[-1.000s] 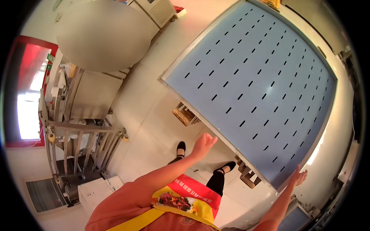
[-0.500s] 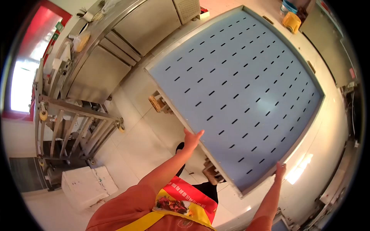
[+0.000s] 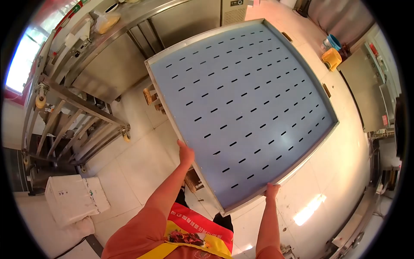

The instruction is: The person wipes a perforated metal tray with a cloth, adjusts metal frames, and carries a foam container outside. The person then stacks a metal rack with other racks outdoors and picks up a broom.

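A large blue slotted panel (image 3: 263, 138) in a shallow metal frame fills the middle of the view, tilted and rotated relative to the floor tiles. Rows of short dark slots run across it. Wooden blocks (image 3: 151, 96) stick out from under its edges. My left hand (image 3: 186, 154) grips the frame's left edge, its fingers partly hidden at the rim. On the near edge, close to the front corner, my right hand (image 3: 271, 190) is closed round the rim. What supports the panel underneath is mostly hidden.
A steel counter (image 3: 181, 26) with cabinets runs along the back left. A wheeled metal rack (image 3: 82, 116) stands at the left, with a white foam box (image 3: 71, 198) below it. A yellow stool-like item (image 3: 331, 58) and a blue bucket (image 3: 332, 42) sit at the far right.
The panel has turned slightly and shifted left and toward me in view, both hands staying on its frame. The camera view has also shifted, showing more of the far right.
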Available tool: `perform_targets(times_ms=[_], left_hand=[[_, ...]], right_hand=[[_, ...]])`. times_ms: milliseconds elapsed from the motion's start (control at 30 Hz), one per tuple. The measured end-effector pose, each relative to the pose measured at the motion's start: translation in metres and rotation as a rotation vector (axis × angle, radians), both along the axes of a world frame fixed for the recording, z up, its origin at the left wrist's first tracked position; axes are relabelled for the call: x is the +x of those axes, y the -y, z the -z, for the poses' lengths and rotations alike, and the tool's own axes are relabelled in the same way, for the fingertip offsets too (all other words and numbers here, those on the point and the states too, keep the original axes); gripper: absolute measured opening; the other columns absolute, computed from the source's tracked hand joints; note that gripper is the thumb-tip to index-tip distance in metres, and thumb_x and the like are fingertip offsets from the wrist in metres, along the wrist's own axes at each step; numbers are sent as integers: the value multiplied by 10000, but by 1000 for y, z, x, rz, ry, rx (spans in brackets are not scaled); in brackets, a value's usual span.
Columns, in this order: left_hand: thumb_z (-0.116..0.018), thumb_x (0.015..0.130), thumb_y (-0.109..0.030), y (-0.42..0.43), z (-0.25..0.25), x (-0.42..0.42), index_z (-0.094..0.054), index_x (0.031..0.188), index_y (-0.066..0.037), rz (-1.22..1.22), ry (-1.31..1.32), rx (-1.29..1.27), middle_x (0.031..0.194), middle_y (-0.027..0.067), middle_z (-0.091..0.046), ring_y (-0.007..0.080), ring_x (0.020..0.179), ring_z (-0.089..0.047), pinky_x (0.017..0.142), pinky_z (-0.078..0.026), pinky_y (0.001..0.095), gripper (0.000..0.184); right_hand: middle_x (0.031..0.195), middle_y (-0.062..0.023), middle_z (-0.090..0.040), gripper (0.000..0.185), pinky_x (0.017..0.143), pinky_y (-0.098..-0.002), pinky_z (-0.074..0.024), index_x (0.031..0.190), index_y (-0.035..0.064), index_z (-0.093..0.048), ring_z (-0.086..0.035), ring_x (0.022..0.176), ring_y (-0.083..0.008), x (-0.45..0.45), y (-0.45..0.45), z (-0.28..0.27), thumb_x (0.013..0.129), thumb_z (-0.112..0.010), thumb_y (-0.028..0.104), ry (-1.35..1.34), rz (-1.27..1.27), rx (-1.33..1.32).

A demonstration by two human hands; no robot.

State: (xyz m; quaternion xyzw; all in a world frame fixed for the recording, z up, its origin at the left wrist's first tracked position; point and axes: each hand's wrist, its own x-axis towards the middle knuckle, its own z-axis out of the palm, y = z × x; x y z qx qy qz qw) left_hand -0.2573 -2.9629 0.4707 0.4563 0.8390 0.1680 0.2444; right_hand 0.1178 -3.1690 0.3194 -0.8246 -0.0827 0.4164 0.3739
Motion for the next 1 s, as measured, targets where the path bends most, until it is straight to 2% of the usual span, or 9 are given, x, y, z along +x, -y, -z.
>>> perform_targets(times_ms=[167,267,367,467,600,700,800,900,1000], left_hand=[[-459,718,-93,0,26,-3,-53,1253,66,-25,51,33,940,251,-536,356,842,-542,698,-446,383,691],[-472,714,-104,2,20,3,-51,1248,77,-7,-49,37,897,245,-550,355,810,-552,677,-451,380,704],[-474,713,-108,3,13,8,-43,1249,75,19,-101,49,896,249,-547,356,807,-551,673,-450,381,712],[-468,717,-108,6,0,17,-47,1243,77,-25,3,32,911,259,-540,360,823,-546,685,-448,381,699],[-453,723,-100,5,22,7,-50,1245,65,12,-98,80,946,271,-526,375,855,-532,726,-433,391,679],[-437,728,-84,9,33,5,-56,1246,55,-3,-81,105,976,277,-515,383,887,-519,758,-421,399,659],[-427,731,-72,9,28,2,-64,1245,51,-4,-80,103,1005,278,-503,386,914,-508,778,-413,402,641],[-428,731,-68,16,28,8,-74,1239,52,-2,-79,103,1022,276,-498,386,924,-504,784,-412,401,631],[-432,732,-69,18,33,9,-80,1236,54,16,-88,144,1028,277,-494,392,920,-504,785,-412,402,627]], right_hand=[[921,-254,-485,400,673,-408,-444,928,-39,-301,-525,817,-344,-1,-7,-17,677,-575,108,-66,35,34],[917,-253,-484,397,668,-408,-445,932,-34,-295,-524,816,-342,1,-3,-5,682,-574,96,-52,21,69],[919,-253,-484,382,684,-410,-438,940,-28,-285,-522,824,-343,0,-4,-6,697,-564,70,-74,8,99],[978,-229,-458,415,683,-387,-467,1001,-28,-263,-505,880,-311,3,-1,-2,708,-547,50,-115,-1,100],[1043,-225,-440,469,699,-380,-478,1068,-34,-234,-500,918,-303,3,-4,-12,719,-537,46,-191,9,109],[1071,-233,-439,484,715,-387,-476,1091,-38,-227,-506,924,-312,6,0,-7,729,-533,56,-107,-71,36],[954,-277,-489,407,664,-416,-462,980,-32,-268,-530,862,-373,4,-1,3,715,-554,88,14,-90,73],[941,-284,-496,423,691,-418,-456,988,-36,-270,-526,874,-385,6,0,11,708,-556,100,89,-104,36],[999,-280,-465,444,695,-400,-468,1030,-45,-271,-524,884,-358,6,-5,0,714,-537,115,65,-103,-17]])
